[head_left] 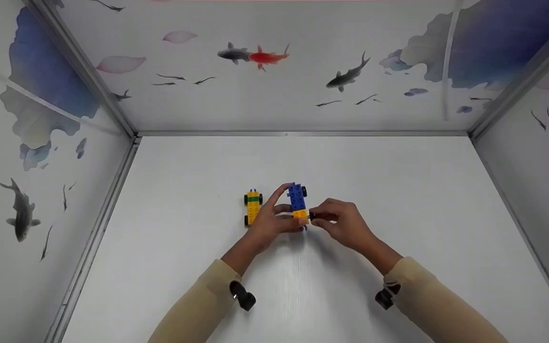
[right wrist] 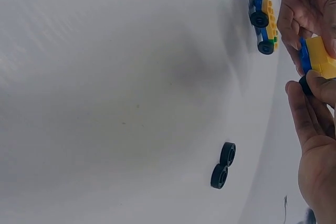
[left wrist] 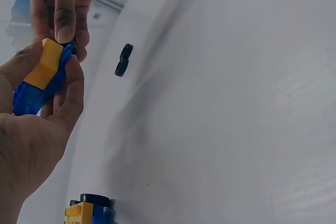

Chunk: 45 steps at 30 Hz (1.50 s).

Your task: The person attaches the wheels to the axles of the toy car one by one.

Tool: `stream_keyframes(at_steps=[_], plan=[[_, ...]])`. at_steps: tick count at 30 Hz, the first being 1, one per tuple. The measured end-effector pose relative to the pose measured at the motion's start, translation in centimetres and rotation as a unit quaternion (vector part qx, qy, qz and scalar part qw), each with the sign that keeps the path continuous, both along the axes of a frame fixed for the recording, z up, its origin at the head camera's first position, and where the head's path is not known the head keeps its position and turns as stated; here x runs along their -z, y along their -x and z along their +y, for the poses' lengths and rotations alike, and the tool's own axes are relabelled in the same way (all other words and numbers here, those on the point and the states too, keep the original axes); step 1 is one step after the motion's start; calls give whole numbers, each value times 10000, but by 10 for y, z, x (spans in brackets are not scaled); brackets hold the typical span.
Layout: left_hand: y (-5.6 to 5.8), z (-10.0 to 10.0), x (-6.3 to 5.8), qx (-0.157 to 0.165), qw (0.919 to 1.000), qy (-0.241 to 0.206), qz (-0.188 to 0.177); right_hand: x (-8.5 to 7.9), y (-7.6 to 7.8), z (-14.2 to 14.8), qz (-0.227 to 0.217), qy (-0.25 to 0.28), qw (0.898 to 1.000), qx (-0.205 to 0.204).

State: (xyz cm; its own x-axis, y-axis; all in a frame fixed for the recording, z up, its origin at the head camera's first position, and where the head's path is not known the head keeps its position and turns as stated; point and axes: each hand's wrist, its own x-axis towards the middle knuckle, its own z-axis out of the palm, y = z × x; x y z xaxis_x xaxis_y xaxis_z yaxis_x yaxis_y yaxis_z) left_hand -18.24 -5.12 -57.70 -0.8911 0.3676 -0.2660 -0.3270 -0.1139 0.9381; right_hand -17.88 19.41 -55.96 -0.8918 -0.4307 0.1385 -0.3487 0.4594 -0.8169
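My left hand (head_left: pixel 269 223) grips a toy car of blue and yellow building blocks (head_left: pixel 296 197), raised above the table and tilted. One black wheel (head_left: pixel 304 191) sits at the car's far right corner. Between thumb and fingers, my right hand (head_left: pixel 346 224) pinches another black wheel (head_left: pixel 312 216) against the car's near right side, by the yellow block (left wrist: pixel 47 64). Fingers cover most of that wheel, so whether it is fixed on cannot be told. In the right wrist view, the pinched wheel (right wrist: pixel 304 85) shows only in part.
A second toy car (head_left: pixel 253 208), yellow and green on top with black wheels, stands on the white table (head_left: pixel 184 200) left of my hands. Two loose black wheels (right wrist: pixel 219 176) lie touching on the tabletop. Printed walls (head_left: pixel 279 105) enclose the back and sides.
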Motion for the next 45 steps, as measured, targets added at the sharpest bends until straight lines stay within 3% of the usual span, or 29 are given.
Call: stream_keyframes(at_steps=[25,45], plan=[[-2,3,-2,-18,9996,-288,-54,-1,-1,-4,136,85,9998,-68],[-3,5,1,-21,9998,86,198,1,1,-3,35,-44,9999,-154]])
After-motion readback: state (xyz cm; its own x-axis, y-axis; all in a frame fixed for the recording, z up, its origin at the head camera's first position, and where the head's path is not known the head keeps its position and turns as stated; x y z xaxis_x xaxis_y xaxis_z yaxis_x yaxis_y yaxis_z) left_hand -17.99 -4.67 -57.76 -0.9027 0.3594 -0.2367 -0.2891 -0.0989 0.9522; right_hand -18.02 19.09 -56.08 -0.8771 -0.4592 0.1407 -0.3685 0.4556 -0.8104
